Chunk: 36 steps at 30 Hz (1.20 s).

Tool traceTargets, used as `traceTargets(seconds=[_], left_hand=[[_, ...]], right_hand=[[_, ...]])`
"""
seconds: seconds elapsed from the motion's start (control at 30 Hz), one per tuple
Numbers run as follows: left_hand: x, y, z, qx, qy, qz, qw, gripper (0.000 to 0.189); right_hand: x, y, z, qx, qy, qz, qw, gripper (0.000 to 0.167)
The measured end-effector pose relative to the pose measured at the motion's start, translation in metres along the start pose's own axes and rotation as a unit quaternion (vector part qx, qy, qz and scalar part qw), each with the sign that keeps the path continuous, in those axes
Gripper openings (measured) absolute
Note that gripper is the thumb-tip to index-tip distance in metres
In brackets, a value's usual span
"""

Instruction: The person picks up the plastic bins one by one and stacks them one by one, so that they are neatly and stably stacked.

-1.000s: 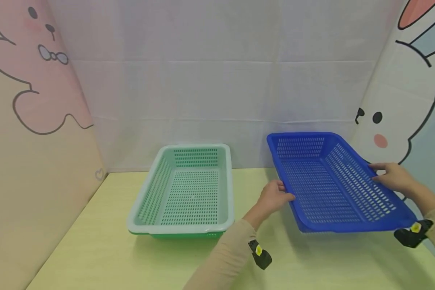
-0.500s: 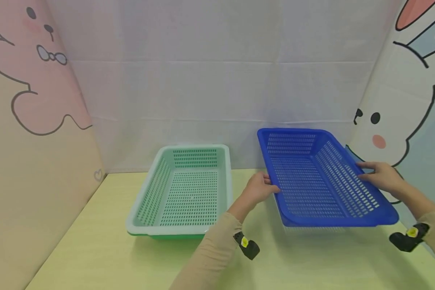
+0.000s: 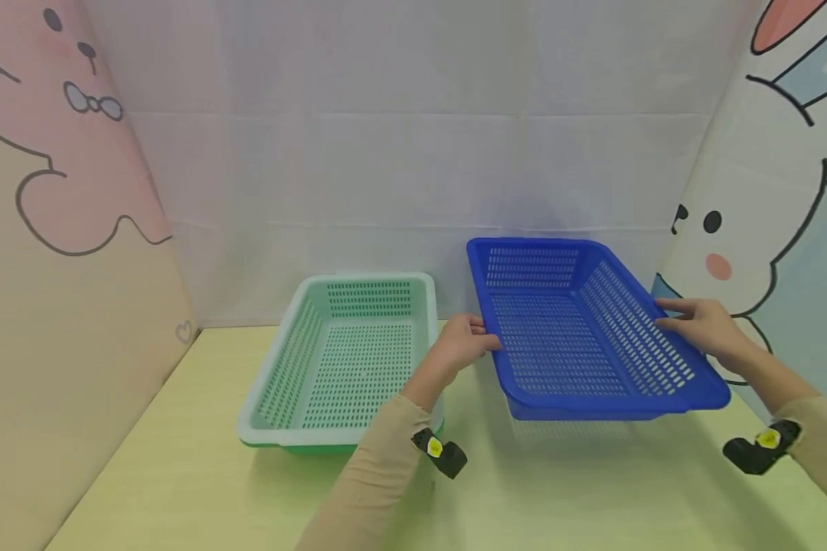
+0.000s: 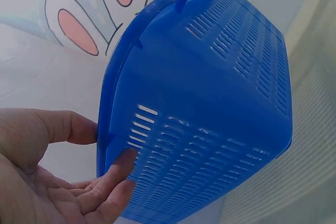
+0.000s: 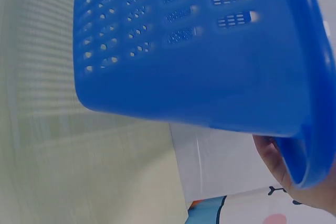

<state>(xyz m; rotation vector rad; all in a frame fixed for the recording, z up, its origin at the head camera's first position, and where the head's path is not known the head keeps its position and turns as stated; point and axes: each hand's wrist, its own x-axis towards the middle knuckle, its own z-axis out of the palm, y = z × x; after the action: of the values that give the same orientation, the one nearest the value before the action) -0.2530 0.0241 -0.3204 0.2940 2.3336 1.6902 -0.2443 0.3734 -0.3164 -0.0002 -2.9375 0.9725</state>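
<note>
A pale yellow-green flat tabletop (image 3: 179, 490) is backed by a creased white cloth (image 3: 372, 168) and flanked by a pink-and-beige cartoon-printed wall (image 3: 76, 344) and a white-and-blue rabbit-printed wall (image 3: 751, 191).

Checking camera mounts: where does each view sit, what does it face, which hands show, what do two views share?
Head: on the head, looking forward and down at the blue basket and pale green basket; left hand, right hand and both forearms show.
Left wrist: on that wrist, facing the blue basket's outside; left hand lower left.
Right wrist: on that wrist, facing the blue basket's outside and the table; right hand partly hidden behind the basket.
Both wrist views share the slotted outside.
</note>
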Motion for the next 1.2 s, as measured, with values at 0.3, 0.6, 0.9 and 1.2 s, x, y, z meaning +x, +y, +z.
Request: traceTargets(seconds=[0.3,0.6,0.9,1.2], left_hand=[[-0.007,-0.001,-0.025,-0.034,0.000,0.005,0.9994,0.039],[-0.014,-0.002,-0.045,-0.034,0.010,-0.001,0.9994,0.042],[-0.017,-0.003,-0.060,-0.017,0.030,-0.017,0.9993,0.041],[-0.026,-0.001,-0.073,-0.041,0.036,-0.027,0.9982,0.044]], right_hand=[[-0.007,-0.027,0.004,0.063,0.018,0.024,0.9976,0.057],[-0.013,-0.050,0.013,0.090,0.046,0.045,0.9939,0.056],[-0.012,-0.066,0.021,0.123,0.030,0.068,0.9896,0.057],[-0.014,-0.081,0.020,0.158,0.022,0.064,0.9851,0.057]])
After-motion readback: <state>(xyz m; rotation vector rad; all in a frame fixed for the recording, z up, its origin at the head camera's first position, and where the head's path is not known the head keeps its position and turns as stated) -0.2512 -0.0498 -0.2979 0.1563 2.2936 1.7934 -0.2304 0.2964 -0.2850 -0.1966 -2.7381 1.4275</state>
